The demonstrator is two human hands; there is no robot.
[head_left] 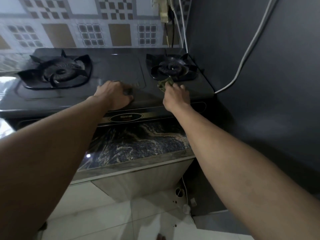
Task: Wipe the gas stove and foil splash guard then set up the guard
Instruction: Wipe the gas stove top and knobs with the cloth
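Note:
A dark two-burner gas stove [114, 66] sits on a marbled countertop [138, 144]. My left hand [112, 94] rests palm down on the stove's top between the burners, near the front edge, with nothing seen in it. A small green cloth [164, 83] is pinched in my right hand [174, 96] and pressed against the front rim of the right burner grate [173, 68]. The left burner grate [57, 71] is untouched. No foil splash guard is in view.
A tall grey panel [259, 84] stands tight against the stove's right side, with a white cable [242, 63] hanging down it to the stove's corner. Patterned tiles [86, 32] cover the wall behind. More cables and a socket [164, 13] hang at the back right.

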